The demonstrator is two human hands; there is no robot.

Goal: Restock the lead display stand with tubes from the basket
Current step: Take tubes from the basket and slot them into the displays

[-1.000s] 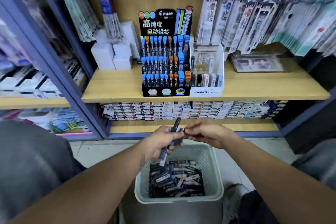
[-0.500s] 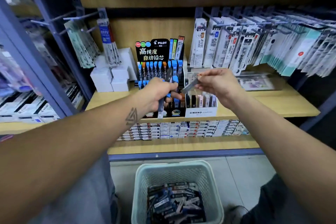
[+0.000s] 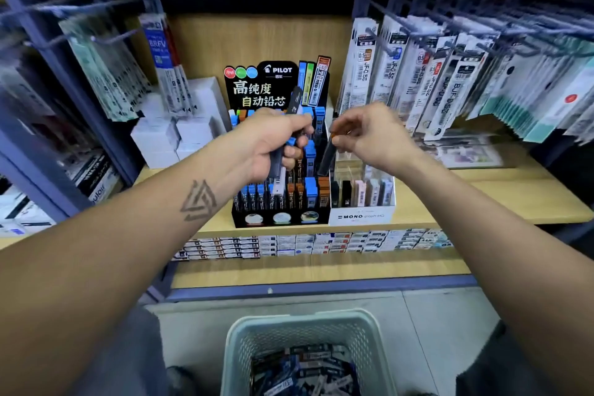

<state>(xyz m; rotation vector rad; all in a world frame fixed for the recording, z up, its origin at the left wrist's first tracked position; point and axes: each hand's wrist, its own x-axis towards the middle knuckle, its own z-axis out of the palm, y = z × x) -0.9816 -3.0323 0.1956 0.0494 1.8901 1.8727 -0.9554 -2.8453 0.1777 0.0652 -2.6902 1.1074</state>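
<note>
The black Pilot lead display stand (image 3: 279, 217) sits on the middle wooden shelf, its tiers filled with blue- and orange-capped tubes. My left hand (image 3: 273, 141) hovers in front of the stand, fist closed around a bundle of lead tubes (image 3: 294, 100) that stick out above and below it. My right hand (image 3: 369, 135) pinches one dark tube with an orange cap (image 3: 328, 154) by its top, holding it upright over the stand's right-hand column. The pale green basket (image 3: 244, 341) stands on the floor below, holding several more tubes.
A white Mono box (image 3: 361, 215) with erasers touches the stand's right side. White boxes (image 3: 160, 141) stand left of it. Refill packs hang on hooks at right (image 3: 450, 80) and left (image 3: 106, 74). A lower shelf carries rows of small boxes (image 3: 289, 243).
Both hands rose from above the basket to the stand. My right hand has turned its single tube upright and brought it over the stand's right column.
</note>
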